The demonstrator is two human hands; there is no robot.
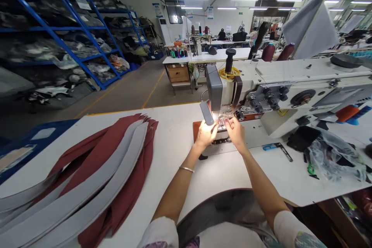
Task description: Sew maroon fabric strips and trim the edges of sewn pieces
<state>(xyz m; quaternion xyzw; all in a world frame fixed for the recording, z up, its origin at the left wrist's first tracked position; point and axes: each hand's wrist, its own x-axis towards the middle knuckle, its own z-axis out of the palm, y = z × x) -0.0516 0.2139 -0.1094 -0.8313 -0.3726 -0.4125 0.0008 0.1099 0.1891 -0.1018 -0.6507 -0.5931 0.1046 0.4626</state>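
Both my hands are at the lit needle area of a white industrial sewing machine [290, 71]. My left hand [205, 135] lies left of the presser foot [222, 124], its thumb and fingers pinched together. On the other side, my right hand [235, 133] is also closed in a pinch, its fingertips close to the foot. Whatever is between the fingertips is too small and too brightly lit to make out. A dark grey guard or lamp piece [207, 113] hangs just above my left fingers. Dark red and grey fabric strips [116, 170] lie in a pile to the left.
Right of the machine bed lie a blue-handled cutter [271, 146], a clear plastic bag [334, 155] and orange and blue thread spools [347, 113]. Blue shelves [78, 33] with bundled material line the left wall. More sewing tables [215, 55] stand beyond, with a person [222, 35] far back.
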